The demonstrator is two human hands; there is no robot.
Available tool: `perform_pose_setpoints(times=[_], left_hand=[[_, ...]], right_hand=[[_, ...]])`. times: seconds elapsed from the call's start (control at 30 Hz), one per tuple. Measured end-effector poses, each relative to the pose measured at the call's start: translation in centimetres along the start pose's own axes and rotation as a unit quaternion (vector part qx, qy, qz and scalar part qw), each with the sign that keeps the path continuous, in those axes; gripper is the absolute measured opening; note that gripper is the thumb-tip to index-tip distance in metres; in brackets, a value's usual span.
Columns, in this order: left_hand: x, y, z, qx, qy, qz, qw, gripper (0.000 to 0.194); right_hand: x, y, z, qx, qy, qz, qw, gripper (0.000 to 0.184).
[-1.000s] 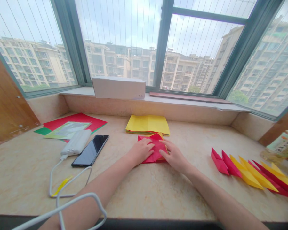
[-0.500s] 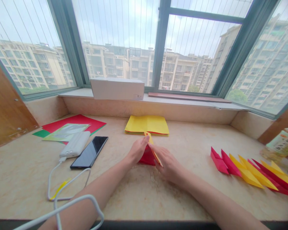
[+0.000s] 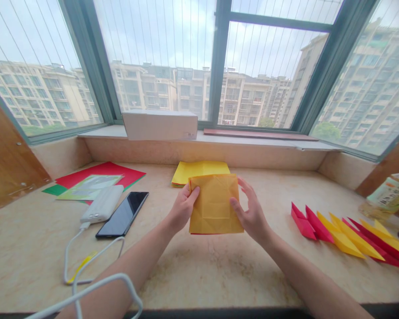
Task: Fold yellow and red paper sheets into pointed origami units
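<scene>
In front of me I hold up a yellow square of creased paper (image 3: 216, 204), with a thin red edge showing along its bottom. My left hand (image 3: 182, 208) pinches its left side, thumb on the face and fingers behind. At the right side my right hand (image 3: 254, 215) has its thumb on the face, while its fingers reach around the upper right edge. What lies behind the paper is hidden. Just beyond it, a stack of yellow sheets (image 3: 201, 168) with some red at its edge lies on the counter (image 3: 219, 274).
Several folded red and yellow paper pieces (image 3: 341, 237) line the right, near a bottle (image 3: 390, 195). Leftward lie red sheets (image 3: 129, 170), a white power bank (image 3: 103, 204) with a looping cable (image 3: 106, 277), and a phone (image 3: 123, 215). A white box (image 3: 159, 126) stands on the sill.
The folded paper has turned from edge-on, with red showing, to its yellow face toward me. My hands have moved apart to its two sides.
</scene>
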State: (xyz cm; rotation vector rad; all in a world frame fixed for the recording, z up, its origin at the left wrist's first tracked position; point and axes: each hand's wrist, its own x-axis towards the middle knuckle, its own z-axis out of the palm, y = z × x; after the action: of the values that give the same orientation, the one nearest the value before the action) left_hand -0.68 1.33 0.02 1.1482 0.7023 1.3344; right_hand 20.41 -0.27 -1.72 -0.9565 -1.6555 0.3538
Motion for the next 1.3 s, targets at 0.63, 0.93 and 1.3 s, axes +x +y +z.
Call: perform_pose_setpoints(times=[0.63, 0.93, 1.3], left_hand=[[0.0, -2.0, -0.9, 0.266, -0.011, 0.166, 0.95, 0.021], [-0.2, -2.8, -1.2, 0.269, -0.024, 0.141, 0.952, 0.025], [-0.5, -0.8, -0.3, 0.077, -0.071, -0.003, 0.994, 0.045]], right_hand=[[1.2, 0.3, -0.7, 0.363, -0.152, 0.228, 0.891, 0.04], [1.0, 0.7, -0.5, 0.311, -0.05, 0.233, 0.92, 0.067], [0.4, 1.0, -0.2, 0.258, -0.019, 0.172, 0.951, 0.022]])
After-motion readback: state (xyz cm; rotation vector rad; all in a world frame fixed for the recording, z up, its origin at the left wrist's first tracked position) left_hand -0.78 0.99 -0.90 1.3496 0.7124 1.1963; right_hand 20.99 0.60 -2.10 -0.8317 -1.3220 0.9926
